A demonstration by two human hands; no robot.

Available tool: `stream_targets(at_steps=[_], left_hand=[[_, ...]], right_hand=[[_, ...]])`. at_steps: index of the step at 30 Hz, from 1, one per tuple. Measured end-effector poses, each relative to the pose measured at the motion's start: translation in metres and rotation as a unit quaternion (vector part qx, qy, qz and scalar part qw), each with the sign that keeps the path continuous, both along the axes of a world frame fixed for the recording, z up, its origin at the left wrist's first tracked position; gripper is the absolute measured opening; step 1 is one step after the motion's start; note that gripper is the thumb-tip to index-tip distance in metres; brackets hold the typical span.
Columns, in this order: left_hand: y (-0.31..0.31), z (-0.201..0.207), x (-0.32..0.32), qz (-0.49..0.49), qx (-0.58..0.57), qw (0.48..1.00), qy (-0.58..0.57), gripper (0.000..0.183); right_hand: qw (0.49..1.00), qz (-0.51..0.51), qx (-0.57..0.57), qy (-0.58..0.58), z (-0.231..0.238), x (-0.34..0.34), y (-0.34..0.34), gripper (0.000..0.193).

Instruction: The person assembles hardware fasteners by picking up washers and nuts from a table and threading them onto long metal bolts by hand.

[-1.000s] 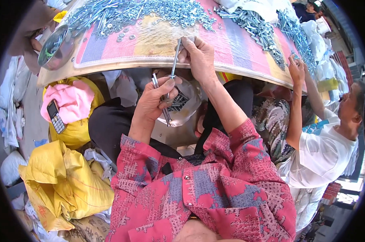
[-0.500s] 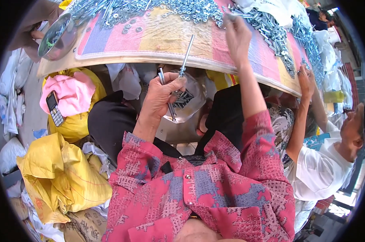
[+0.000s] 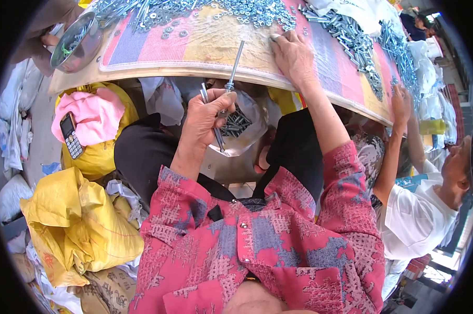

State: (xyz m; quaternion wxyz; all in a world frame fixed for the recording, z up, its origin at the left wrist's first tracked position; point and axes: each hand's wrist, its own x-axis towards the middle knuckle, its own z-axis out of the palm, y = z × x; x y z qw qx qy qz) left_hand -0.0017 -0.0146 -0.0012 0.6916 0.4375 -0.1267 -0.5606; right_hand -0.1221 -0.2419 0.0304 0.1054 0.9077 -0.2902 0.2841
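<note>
My left hand [image 3: 204,118] is closed around several long metal bolts [image 3: 237,63] just below the table's near edge. One bolt points up and away past the thumb, with a nut or collar partway along its shaft; the others stick out above and below the fist. On the striped cloth [image 3: 197,57], my right hand [image 3: 296,58] rests palm down with its fingers curled and the tips on the fabric. Whatever may be under those fingertips is hidden. Loose nuts [image 3: 270,14] lie just beyond it, and flat washers [image 3: 166,32] are scattered farther left.
Below my left hand, an open clear bag [image 3: 252,137] holds dark metal pieces. Piled sleeves and bolts [image 3: 346,44] cover the table's right side, where a co-worker [image 3: 419,220] reaches in. A metal bowl [image 3: 84,55] stands at the left corner. Yellow sacks [image 3: 84,230] and a phone [image 3: 70,137] are at left.
My right hand has come nearer and slightly left from the edge of the nut pile onto the cloth. The left hand, still holding the bolts, has shifted slightly left.
</note>
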Motion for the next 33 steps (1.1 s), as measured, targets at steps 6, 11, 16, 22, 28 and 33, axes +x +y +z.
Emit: stream_targets(at_steps=[6, 11, 16, 22, 28, 33], left_hand=[[0.003, -0.001, -0.003, -0.011, -0.014, 1.0, -0.006, 0.01], [0.01, 0.001, 0.0, 0.001, -0.005, 1.0, -0.013, 0.013], [0.014, -0.001, 0.004, -0.072, -0.043, 0.996, -0.042, 0.013], [0.007, -0.001, 0.007, -0.062, -0.032, 0.997, -0.03, 0.015], [0.013, 0.003, 0.021, -0.022, -0.045, 0.997, -0.057, 0.01], [0.013, 0.004, 0.01, 0.037, -0.069, 0.993, -0.086, 0.008]], right_hand=[[0.996, -0.049, 0.071, -0.028, 0.002, 0.013, 0.013, 0.025], [0.887, 0.053, 0.423, -0.175, 0.034, 0.016, 0.051, 0.032], [0.793, 0.15, 0.554, -0.203, 0.033, 0.009, 0.05, 0.023], [0.813, 0.196, 0.544, -0.064, 0.06, 0.007, 0.028, 0.018], [0.738, 0.247, 0.627, -0.037, 0.038, 0.026, 0.079, 0.033], [0.671, 0.149, 0.667, -0.288, 0.019, 0.035, 0.128, 0.038]])
